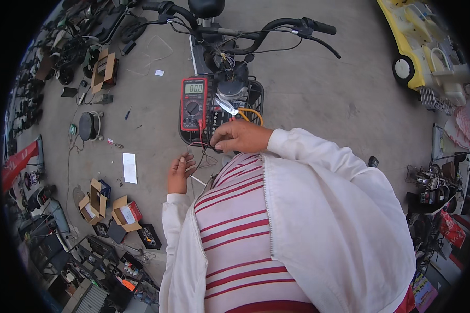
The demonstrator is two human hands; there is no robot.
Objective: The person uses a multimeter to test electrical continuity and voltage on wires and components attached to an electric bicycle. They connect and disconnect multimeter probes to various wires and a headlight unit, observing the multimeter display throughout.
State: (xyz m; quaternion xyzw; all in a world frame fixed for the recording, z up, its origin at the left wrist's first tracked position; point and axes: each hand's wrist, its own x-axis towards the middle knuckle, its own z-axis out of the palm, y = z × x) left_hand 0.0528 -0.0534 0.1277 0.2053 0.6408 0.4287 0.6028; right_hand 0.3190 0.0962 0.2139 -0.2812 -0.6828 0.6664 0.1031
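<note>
A red digital multimeter (194, 104) leans in the black wire basket (255, 99) on the front of an electric bike. Its lit screen faces up, and thin red and dark leads hang from it. Beside it lie pliers (225, 107) with an orange handle. My right hand (240, 136) is at the basket's near edge, its fingers curled in a pinch on a thin wire. Lower and to the left, my left hand (179, 173) has fingertips drawn together around a thin dark wire. The wire ends are too small to make out.
Black handlebars (269, 32) with brake levers and cables stand beyond the basket. Opened cardboard boxes (124, 211), a white sheet (130, 168) and a round black stool (91, 126) are on the floor at left. A yellow toy-like vehicle (418, 47) stands far right.
</note>
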